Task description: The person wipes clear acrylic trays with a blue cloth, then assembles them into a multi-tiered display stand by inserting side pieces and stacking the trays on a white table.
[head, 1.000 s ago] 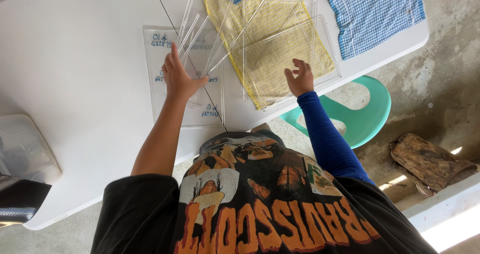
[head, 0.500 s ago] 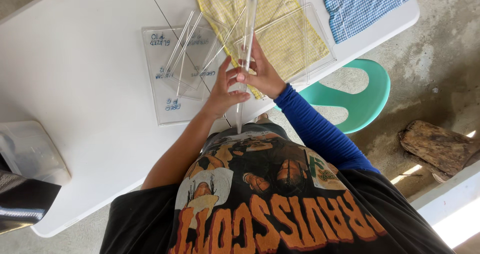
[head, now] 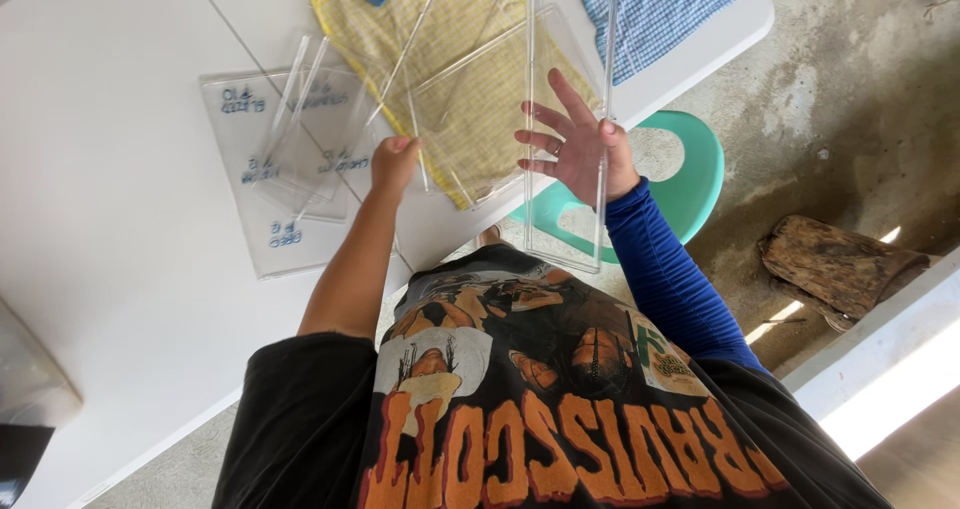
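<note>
My left hand (head: pixel 395 159) is closed on the lower corner of a clear acrylic panel (head: pixel 455 89), which tilts over the yellow cloth (head: pixel 470 129). My right hand (head: pixel 575 149), in a blue sleeve, has its fingers spread against a second clear panel (head: pixel 565 229). The thumb hooks that panel's right edge. This panel stands nearly upright off the white table (head: pixel 120 299) and hangs past the table's near edge. Further clear panels overlap between the two hands, and their edges are hard to tell apart.
Flat clear sheets with blue markings (head: pixel 270 169) lie on the table at the left. A blue checked cloth (head: pixel 670 9) lies at the far right corner. A teal plastic chair (head: pixel 690 179) and a wooden log (head: pixel 830 269) stand on the concrete floor.
My hands went from resting apart on the panels to meeting at a bundle held edge-on. They have now moved apart, each with a panel, the right one turned broadside.
</note>
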